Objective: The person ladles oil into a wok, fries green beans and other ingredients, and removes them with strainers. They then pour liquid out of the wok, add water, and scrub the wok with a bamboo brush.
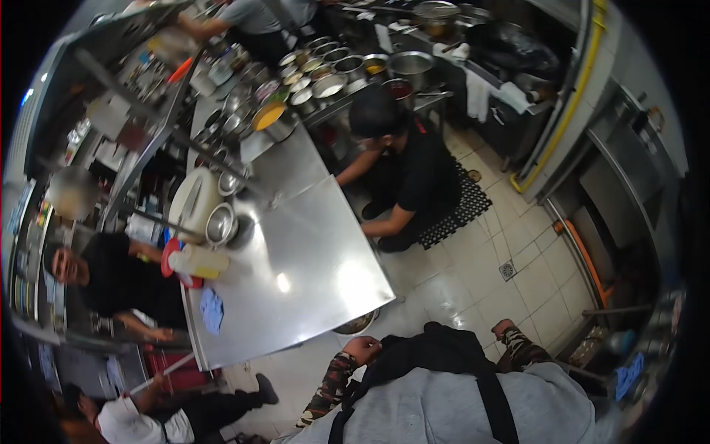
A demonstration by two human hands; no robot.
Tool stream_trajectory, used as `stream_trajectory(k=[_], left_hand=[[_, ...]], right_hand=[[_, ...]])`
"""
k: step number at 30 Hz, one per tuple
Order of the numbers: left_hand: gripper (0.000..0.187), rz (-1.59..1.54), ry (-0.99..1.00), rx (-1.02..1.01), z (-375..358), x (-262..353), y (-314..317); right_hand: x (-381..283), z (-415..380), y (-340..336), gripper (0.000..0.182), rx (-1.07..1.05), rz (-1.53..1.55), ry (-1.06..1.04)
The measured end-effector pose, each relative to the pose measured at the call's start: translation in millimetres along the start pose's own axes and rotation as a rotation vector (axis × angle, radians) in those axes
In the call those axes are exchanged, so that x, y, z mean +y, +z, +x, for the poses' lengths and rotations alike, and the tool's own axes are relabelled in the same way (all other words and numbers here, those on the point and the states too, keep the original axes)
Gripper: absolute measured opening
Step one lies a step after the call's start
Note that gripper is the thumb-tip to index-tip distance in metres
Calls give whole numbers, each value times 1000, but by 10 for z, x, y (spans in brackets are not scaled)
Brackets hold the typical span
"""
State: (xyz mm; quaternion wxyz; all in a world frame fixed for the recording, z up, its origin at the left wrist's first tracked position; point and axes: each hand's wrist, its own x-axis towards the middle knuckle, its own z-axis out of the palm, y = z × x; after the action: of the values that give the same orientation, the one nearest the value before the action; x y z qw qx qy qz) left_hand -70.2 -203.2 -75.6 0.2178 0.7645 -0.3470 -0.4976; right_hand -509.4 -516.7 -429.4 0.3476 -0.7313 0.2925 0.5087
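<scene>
My left hand [364,348], in a camouflage sleeve, hangs beside the black apron [436,348] at my waist, just in front of the steel table's near corner. Its fingers are curled together and I see nothing in them. Off to the other side, my right hand [505,328] is closed like a fist over the tiled floor, with no object showing in it. The steel table [303,259] stands ahead of me. Under its near corner a round container [359,324] with contents I cannot make out is partly hidden.
A crouching co-worker [414,170] reaches under the table beside a black perforated mat [466,207]. Another person [111,281] stands across the table. On it are a yellow bottle [198,262], a blue cloth [211,311], steel bowls [221,224] and several food containers [274,118].
</scene>
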Motion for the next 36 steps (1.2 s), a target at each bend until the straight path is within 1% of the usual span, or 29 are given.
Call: stream_trajectory(k=[1, 2, 3, 4, 5, 6, 7, 9, 11, 12, 13, 14, 15, 16, 17, 19, 21, 23, 25, 27, 29, 30, 31, 32, 33, 34, 35, 36], left_hand=[[35, 31, 50, 2, 269, 251, 30], [36, 28, -21, 2, 114, 299, -209], [36, -2, -45, 7, 154, 375, -309], [35, -168, -152, -82, 271, 309, -374], [32, -286, -183, -45, 276, 279, -456], [29, -321, -140, -25, 257, 365, -607], [26, -362, -103, -10, 227, 413, -760], [32, -631, 26, 11, 313, 204, -1048], [43, -883, 249, 65, 332, 222, -1386], [53, -974, 401, 64, 266, 356, -1550], [62, -1087, 590, -18, 282, 410, -1701], [72, -1196, 766, -55, 176, 583, -1842], [79, -1266, 969, -90, 168, 624, -1963], [80, -1243, 1183, -215, 204, 671, -2077], [83, -1207, 1300, -250, 225, 713, -2138], [90, -1159, 1153, -81, 272, 811, -2092], [95, -1091, 880, -80, 370, 1415, -1848], [98, -1045, 739, -270, 771, 1643, -1429], [99, -909, 560, -452, 983, 1951, -864], [98, -836, 559, -730, 1172, 2161, -267], [91, -858, 492, -927, 1300, 2533, 109], [89, -884, 495, -962, 1397, 2654, 265], [89, -861, 470, -993, 1489, 2826, 337], [89, -803, 461, -938, 1581, 2987, 344], [88, -749, 466, -881, 1683, 3144, 328], [83, -636, 457, -770, 1797, 3328, 308], [83, -632, 467, -774, 1972, 3453, 297], [81, -313, 455, -614, 2154, 3525, 283]], right_hand=[[328, -126, -226, 60, 47, -75, -52], [-216, -203, -2, 65, 25, -196, -86], [-407, -388, -19, 71, 27, -335, -72], [-362, -466, 14, 71, 45, -307, -48], [-378, -385, 254, 34, 102, -62, -3], [-287, -204, 352, 23, 128, 75, 29], [-200, -27, 448, 27, 158, 212, 59], [-393, -365, 213, 25, 226, 268, 150], [-574, -646, -99, 24, 381, 345, 220], [-634, -748, -239, 24, 475, 391, 248], [-680, -860, -367, 24, 554, 421, 271], [-1101, -1522, -546, 34, 684, 511, 191], [-1160, -1653, -573, 38, 742, 589, 182], [-1088, -1816, -608, 38, 736, 536, 168], [-1137, -1852, -631, 38, 720, 496, 130], [-977, -1733, -596, 34, 646, 563, 108], [-867, -1651, -569, 30, 628, 579, 197], [-843, -1713, -635, 30, 549, 469, 231], [-672, -1653, -626, 29, 429, 634, 254], [-531, -1569, -577, 30, 451, 669, 228], [-284, -1409, -496, 32, 538, 681, 267], [-81, -1229, -359, 31, 479, 609, 273], [132, -1070, -273, 31, 474, 651, 278], [312, -930, -198, 28, 372, 545, 220], [422, -971, -265, 26, 279, 429, 161], [613, -1009, -421, 59, 61, 659, 170], [1361, 126, 187, 61, 137, 480, 30], [1408, -125, -43, 48, 120, 557, 94]])
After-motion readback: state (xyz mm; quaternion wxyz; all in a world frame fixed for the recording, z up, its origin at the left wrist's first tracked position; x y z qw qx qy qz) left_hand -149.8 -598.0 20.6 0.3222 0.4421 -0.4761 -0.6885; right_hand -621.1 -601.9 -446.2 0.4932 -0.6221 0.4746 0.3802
